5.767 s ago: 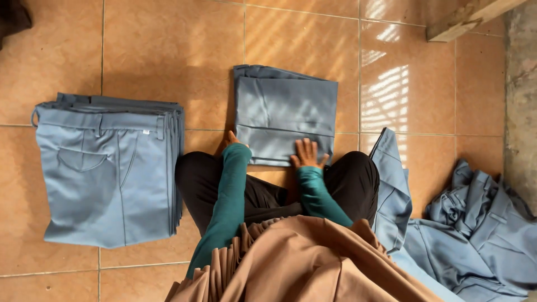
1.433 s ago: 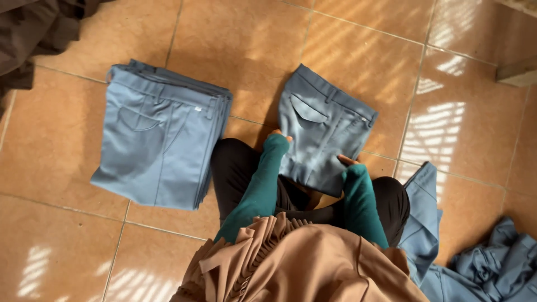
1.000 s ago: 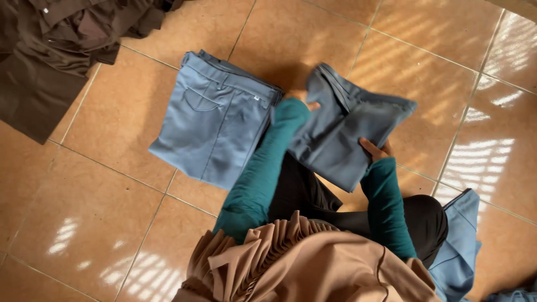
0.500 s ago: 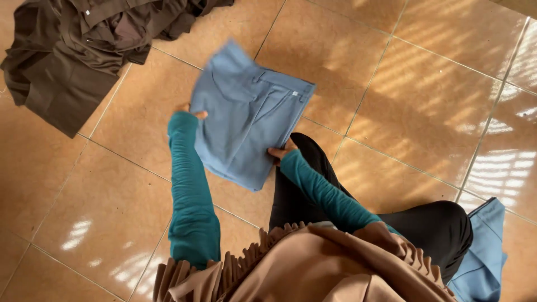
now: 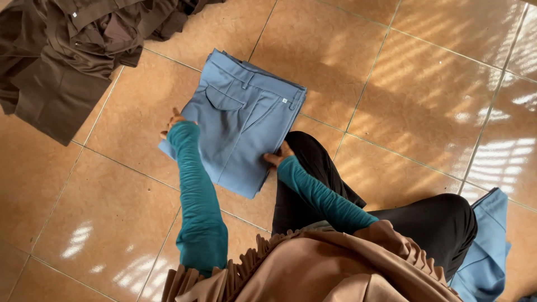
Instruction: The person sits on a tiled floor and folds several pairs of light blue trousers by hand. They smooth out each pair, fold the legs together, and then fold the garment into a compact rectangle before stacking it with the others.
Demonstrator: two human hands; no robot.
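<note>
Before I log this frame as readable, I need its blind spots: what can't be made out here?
Head view only:
- Left hand: mostly behind its own teal sleeve, so the grip on the folded blue trousers is unclear.
- Right hand: fingers tucked at the trousers' edge, partly hidden.
- Stack's lower layers: covered by the top pair, count unknown.
- Brown garments: cut off by the top and left edges.
- Blue cloth: cut off at the bottom.

I see no packages, signs or screens here. The only label-like thing is a tiny pale square tag (image 5: pixel 284 101) on the folded blue trousers (image 5: pixel 240 120) that I hold at both side edges, my left hand (image 5: pixel 172 122) on one side and my right hand (image 5: pixel 275 159) on the other. The tag sits near the waistband end, close to the right edge of the stack. It is too small to make out more.
</note>
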